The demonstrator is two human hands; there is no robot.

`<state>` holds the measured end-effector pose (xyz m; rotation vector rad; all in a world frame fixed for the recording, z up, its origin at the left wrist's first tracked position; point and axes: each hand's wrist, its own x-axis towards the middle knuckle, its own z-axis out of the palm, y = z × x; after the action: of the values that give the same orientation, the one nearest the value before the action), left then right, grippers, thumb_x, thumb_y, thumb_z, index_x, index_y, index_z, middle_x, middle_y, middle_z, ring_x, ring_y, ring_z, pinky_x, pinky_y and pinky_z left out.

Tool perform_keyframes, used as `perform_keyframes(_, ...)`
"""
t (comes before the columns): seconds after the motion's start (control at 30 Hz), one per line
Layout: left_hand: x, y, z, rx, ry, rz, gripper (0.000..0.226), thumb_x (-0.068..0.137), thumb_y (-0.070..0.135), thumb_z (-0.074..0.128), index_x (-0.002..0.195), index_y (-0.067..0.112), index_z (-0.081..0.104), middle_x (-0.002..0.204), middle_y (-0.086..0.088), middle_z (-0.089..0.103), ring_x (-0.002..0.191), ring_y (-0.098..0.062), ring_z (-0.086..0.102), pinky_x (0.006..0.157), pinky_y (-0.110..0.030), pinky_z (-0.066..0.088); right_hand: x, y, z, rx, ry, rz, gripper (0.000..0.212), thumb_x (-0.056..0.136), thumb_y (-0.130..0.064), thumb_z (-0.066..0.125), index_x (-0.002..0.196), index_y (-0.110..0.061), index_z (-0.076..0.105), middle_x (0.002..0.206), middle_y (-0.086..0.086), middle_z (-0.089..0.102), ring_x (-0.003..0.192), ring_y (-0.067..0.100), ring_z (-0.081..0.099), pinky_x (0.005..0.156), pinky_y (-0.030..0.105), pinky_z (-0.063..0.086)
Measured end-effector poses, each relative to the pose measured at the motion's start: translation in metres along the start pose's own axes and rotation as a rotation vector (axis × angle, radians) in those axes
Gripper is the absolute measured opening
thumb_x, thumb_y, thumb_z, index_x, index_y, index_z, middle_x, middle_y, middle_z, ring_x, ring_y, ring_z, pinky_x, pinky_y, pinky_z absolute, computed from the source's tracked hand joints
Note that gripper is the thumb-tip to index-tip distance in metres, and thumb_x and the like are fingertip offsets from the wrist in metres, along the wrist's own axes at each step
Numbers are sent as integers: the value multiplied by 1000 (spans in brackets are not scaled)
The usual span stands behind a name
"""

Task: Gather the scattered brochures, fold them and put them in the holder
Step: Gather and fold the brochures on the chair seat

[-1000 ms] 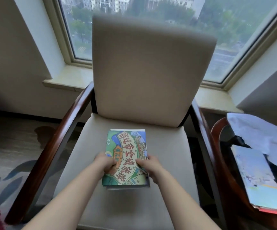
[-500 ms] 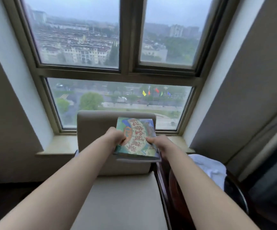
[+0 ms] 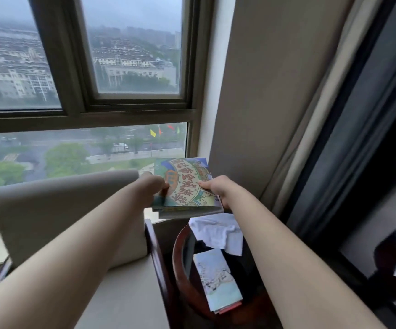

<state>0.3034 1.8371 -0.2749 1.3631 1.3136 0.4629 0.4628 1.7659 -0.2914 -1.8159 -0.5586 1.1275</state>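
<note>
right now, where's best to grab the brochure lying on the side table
Probably pinch the brochure by its near short end, coming from the table's front: it lies flat, lengthwise away from you, with the cloth near its far end.

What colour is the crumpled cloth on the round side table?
The cloth is plain white, seen best in the head view.

A beige armchair [image 3: 61, 210] with dark wooden arms fills 8 o'clock, its back toward a large window [image 3: 133, 55] at 11 o'clock. At 5 o'clock stands a round dark worktop [image 3: 180, 269], with a crumpled white cloth [image 3: 216, 231] on its far part. Grey curtains [image 3: 339, 119] hang at 2 o'clock.
</note>
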Motion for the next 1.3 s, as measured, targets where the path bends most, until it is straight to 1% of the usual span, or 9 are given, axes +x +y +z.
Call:
perform_keyframes(0.07,6,3,29,-29,2,-28,37,93,1,55,128,-5,47,126,-24,56,116,-38,57,81,-39,47,9,3,-30,7,-24,24,44,90,-13,67,128,5,51,120,22,66,108,35,67,94,49,54)
perform_keyframes(0.27,31,-6,110,-111,40,-102,35,89,-4,56,124,-6,48,121,-25,59,113,-39,58,98,-52,48,55,29,-92,-74,-64,28,39,92,-12,64,125,6,54,119,22,66,108,34,67,92,46,55)
perform_keyframes(0.4,55,-38,151,-121,100,-163,12,89,-3,56,101,-2,55,92,-13,62,96,-30,59,72,-40,51,93,69,-107,-139,-90,54,39,92,-13,64,126,5,55,122,20,65,111,31,65,91,41,54)
perform_keyframes(0.47,69,-61,168,-107,139,-203,21,89,-1,58,108,-2,50,100,-17,58,101,-33,59,77,-42,50,113,95,-109,-163,-104,88,42,92,-16,65,127,5,55,125,19,64,110,30,63,88,38,52)
perform_keyframes(0.57,91,-102,190,-86,152,-274,18,89,-2,59,104,-5,51,98,-17,58,105,-33,58,86,-41,48,147,142,-106,-191,-113,164,53,90,-18,67,135,4,48,133,18,59,120,30,57,101,43,49)
perform_keyframes(0.67,118,-152,213,-77,129,-331,33,87,-4,60,119,-10,52,117,-24,61,111,-36,59,91,-41,49,179,191,-101,-231,-84,250,53,90,-16,68,134,5,48,136,17,57,123,30,56,99,40,49)
perform_keyframes(0.87,156,-236,257,-4,93,-389,25,84,-2,65,107,-10,61,115,-25,64,97,-29,60,87,-36,49,225,282,-98,-204,-44,364,43,84,-6,72,123,7,58,124,24,63,112,36,62,100,50,50)
perform_keyframes(1.1,173,-318,287,103,51,-396,21,81,7,73,98,-2,64,106,-17,70,97,-30,67,88,-40,55,249,359,-91,-299,-39,376,37,83,-8,73,117,3,62,119,19,66,109,34,64,97,48,52)
perform_keyframes(1.3,172,-363,294,186,32,-430,26,77,11,76,98,3,63,100,-10,71,88,-22,68,76,-35,56,251,412,-77,-415,-49,428,39,83,-15,73,118,0,62,118,15,66,108,30,65,94,44,55)
